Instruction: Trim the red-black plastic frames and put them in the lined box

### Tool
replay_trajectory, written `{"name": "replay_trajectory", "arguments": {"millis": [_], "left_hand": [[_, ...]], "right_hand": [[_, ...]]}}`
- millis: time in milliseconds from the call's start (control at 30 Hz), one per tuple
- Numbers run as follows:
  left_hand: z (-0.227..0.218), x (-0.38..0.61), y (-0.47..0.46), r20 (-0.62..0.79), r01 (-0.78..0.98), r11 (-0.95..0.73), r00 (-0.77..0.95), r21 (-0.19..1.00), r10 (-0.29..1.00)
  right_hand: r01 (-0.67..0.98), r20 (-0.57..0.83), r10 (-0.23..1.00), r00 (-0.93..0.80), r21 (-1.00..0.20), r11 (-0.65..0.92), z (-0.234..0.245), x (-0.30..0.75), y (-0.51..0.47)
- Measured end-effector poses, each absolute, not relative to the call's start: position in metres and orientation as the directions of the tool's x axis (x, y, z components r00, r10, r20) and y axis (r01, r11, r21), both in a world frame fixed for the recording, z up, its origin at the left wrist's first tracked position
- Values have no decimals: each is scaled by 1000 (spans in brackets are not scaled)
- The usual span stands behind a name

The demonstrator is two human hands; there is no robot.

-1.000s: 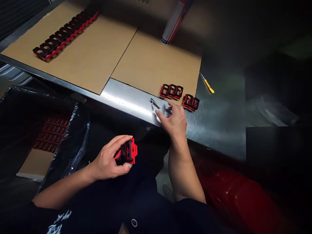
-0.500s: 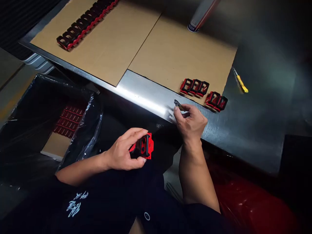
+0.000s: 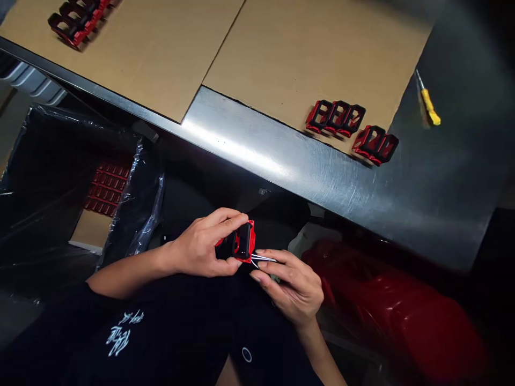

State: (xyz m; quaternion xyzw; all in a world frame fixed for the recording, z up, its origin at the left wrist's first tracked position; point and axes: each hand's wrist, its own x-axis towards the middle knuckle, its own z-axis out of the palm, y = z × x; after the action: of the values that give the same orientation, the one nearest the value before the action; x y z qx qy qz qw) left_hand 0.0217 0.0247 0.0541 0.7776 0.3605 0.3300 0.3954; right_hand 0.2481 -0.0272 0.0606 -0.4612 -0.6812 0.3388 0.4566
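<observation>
L hand (image 3: 200, 247): fingers wrapped over top, thumb under, closed firmly on red-black plastic part (image 3: 243, 241), held in front of torso, below table edge.

R hand (image 3: 289, 287): nearly closed, thumb + fingertips (image 3: 269, 271) pinching thin metal pins (image 3: 263, 258), w/ palm turned toward L hand.

Part: red frame, black insert, lying across L fingers, open side toward R hand.

Pins: silver, long + thin, tips touching or just beside part's red edge; exact contact too small to tell.

Table: stainless steel tabletop (image 3: 281, 161), scratched, edge running diagonally above hands; neither hand on it.

On table: 2 cardboard sheets (image 3: 306, 59) side by side. Near R sheet's lower edge, group of 3 red-black frames (image 3: 336, 118), w/ group of 2 red-black frames (image 3: 375, 145) just beside. Row of same frames (image 3: 74, 24) on L sheet, top L, cut off by view.

Tool: yellow-handled small screwdriver (image 3: 429, 106) on bare steel, just past R sheet's edge; tip type too small to tell.

L of hands: carton lined w/ black plastic bag (image 3: 40, 161), red parts stacked inside (image 3: 107, 187).

R of hands: glossy red padded item (image 3: 386, 305), exact kind unclear.

Person: black T-shirt (image 3: 120, 332) w/ white lettering.
</observation>
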Motion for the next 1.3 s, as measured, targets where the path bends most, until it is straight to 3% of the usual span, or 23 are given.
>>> {"name": "replay_trajectory", "arguments": {"millis": [400, 1300], "left_hand": [[51, 20, 27, 367, 187, -534, 542, 825, 756], [49, 14, 34, 351, 211, -561, 594, 800, 724]], "right_hand": [[429, 418, 872, -255, -760, 489, 74, 246, -23], [415, 361, 869, -338, -771, 482, 84, 246, -17]]}}
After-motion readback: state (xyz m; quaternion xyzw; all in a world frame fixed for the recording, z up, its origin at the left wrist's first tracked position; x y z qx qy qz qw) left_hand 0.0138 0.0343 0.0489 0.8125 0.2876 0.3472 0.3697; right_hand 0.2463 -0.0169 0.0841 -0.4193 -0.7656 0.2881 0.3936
